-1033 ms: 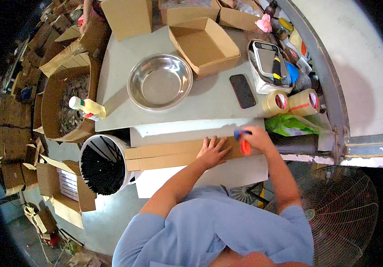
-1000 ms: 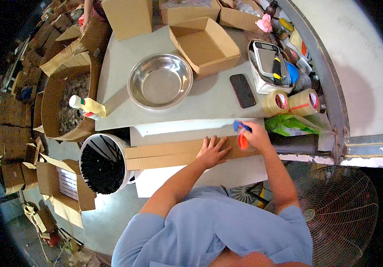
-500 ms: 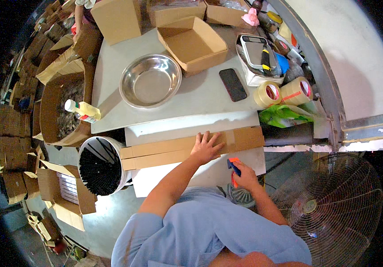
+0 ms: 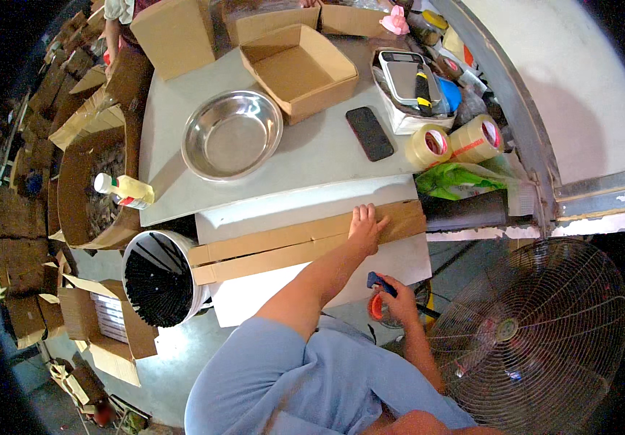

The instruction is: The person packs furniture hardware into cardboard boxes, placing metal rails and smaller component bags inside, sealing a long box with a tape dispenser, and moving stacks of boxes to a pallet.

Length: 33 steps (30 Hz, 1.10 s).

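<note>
A long, narrow cardboard box [image 4: 276,250] with a seam along its top lies across a white board [image 4: 247,297] in front of me. My left hand [image 4: 365,230] rests on the right part of the box, fingers extended and pressing on its top. Close to my body, off the board's near edge, my right hand [image 4: 397,301] is closed around a dark blue and orange tape dispenser [image 4: 380,283]. Part of that tool is hidden by my fingers.
Behind the board, a grey table holds a steel bowl [image 4: 232,135], an open carton [image 4: 298,72], a phone [image 4: 369,134] and tape rolls [image 4: 428,147]. A bucket of black rods [image 4: 156,275] stands left, a large fan [image 4: 530,330] right. Another person's arm [image 4: 112,36] shows far left.
My left hand has slid right along the cardboard box, its fingers now closer together. My right hand has turned the tape dispenser and drawn it slightly nearer my body. The view has shifted a little.
</note>
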Each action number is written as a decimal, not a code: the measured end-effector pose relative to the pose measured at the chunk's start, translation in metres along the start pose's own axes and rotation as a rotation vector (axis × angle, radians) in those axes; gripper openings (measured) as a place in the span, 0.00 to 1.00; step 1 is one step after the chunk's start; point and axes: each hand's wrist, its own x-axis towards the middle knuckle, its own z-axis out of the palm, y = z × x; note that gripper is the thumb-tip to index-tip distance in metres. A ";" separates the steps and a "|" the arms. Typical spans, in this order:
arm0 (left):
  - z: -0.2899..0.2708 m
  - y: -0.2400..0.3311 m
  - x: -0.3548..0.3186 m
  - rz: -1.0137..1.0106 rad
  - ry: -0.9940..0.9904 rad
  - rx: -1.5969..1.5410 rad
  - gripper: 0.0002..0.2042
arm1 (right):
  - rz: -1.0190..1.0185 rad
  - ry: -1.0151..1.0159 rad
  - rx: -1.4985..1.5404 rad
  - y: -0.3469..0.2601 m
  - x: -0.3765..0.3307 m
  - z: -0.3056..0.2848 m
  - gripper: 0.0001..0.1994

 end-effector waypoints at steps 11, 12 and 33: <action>0.008 -0.195 -0.232 -0.063 0.070 -0.062 0.35 | -0.070 -0.257 -0.307 -0.038 0.009 0.098 0.20; 0.011 -0.215 -0.257 -0.085 0.074 -0.063 0.35 | -0.040 -0.404 -0.350 -0.061 0.023 0.114 0.20; 0.043 -0.265 -0.325 -0.084 0.308 -0.180 0.28 | -0.107 -0.249 -0.605 -0.187 -0.003 0.256 0.20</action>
